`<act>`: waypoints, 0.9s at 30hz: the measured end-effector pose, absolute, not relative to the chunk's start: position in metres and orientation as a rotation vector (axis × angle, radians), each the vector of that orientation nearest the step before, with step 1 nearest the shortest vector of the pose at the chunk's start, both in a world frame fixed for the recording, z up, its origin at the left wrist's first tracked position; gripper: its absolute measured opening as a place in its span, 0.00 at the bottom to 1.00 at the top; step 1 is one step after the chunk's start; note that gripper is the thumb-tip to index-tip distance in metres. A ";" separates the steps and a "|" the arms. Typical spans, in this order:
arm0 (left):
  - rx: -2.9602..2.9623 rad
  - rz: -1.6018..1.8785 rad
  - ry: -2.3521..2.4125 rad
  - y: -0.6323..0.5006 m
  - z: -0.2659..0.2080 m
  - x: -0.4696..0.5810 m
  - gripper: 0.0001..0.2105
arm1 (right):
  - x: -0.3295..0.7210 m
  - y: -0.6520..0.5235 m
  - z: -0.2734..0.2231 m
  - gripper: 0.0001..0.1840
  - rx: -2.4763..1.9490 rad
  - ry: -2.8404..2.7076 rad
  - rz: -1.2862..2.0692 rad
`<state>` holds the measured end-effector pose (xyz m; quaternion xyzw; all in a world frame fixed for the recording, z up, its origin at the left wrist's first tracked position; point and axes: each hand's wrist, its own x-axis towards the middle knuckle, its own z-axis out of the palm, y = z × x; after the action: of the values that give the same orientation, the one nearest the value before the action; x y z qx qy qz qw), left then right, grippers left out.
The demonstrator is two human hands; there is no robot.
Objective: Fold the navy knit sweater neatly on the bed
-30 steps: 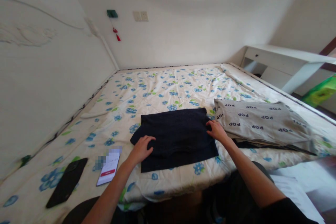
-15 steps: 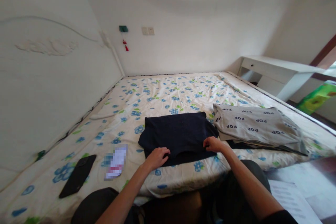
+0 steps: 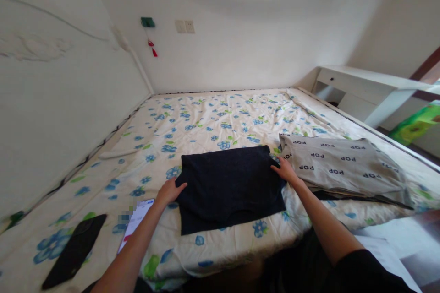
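A dark navy garment [image 3: 228,187] lies folded into a flat rectangle on the floral bedsheet [image 3: 220,119], near the bed's front edge. My left hand [image 3: 169,191] is at its left edge, thumb on top of the cloth and fingers at the hem. My right hand [image 3: 284,170] rests on its right edge with the fingers spread flat. Just right of that hand, a grey garment printed with "POP" [image 3: 338,167] lies folded on top of another dark piece.
A black phone [image 3: 74,252] and a second phone with a lit screen [image 3: 134,221] lie on the sheet at the front left. The headboard runs along the left. A white desk [image 3: 373,89] and a green bag [image 3: 417,121] stand right of the bed.
My hands have moved from the garment's near edge out to its left and right edges. The garment lies flatter and squarer, and my head has tipped down slightly.
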<state>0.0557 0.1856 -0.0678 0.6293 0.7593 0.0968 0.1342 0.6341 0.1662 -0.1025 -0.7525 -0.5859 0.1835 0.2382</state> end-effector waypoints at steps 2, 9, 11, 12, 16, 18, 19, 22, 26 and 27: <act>1.775 0.272 2.157 0.193 -0.075 0.051 0.26 | 0.632 0.174 -0.109 0.35 -2.112 -1.592 0.557; 1.446 0.443 1.908 0.196 -0.062 0.051 0.12 | 0.632 0.182 -0.115 0.16 -2.184 -1.513 0.769; 1.248 0.492 1.810 0.192 -0.050 0.048 0.11 | 0.638 0.185 -0.109 0.09 -2.167 -1.449 0.876; 1.167 0.514 1.780 0.190 -0.044 0.046 0.11 | 0.641 0.186 -0.105 0.08 -2.159 -1.412 0.911; 1.034 0.567 1.759 0.181 -0.030 0.048 0.12 | 0.647 0.188 -0.099 0.08 -2.132 -1.328 0.931; 0.998 0.545 1.713 0.178 -0.032 0.055 0.14 | 0.644 0.185 -0.102 0.09 -2.131 -1.311 0.992; 0.983 0.525 1.684 0.176 -0.035 0.060 0.17 | 0.642 0.183 -0.105 0.10 -2.128 -1.302 1.046; 0.994 0.508 1.627 0.172 -0.048 0.075 0.26 | 0.631 0.178 -0.112 0.13 -2.081 -1.284 1.170; 1.024 0.577 1.669 0.171 -0.063 0.086 0.26 | 0.619 0.174 -0.111 0.13 -2.073 -1.256 1.193; 1.019 0.591 1.699 0.172 -0.065 0.086 0.23 | 0.618 0.173 -0.109 0.13 -2.048 -1.229 1.215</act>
<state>0.0863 0.1718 -0.0650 0.4234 0.7062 0.2458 0.5115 0.6179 0.1733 -0.1089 -0.7440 -0.4464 0.4414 0.2289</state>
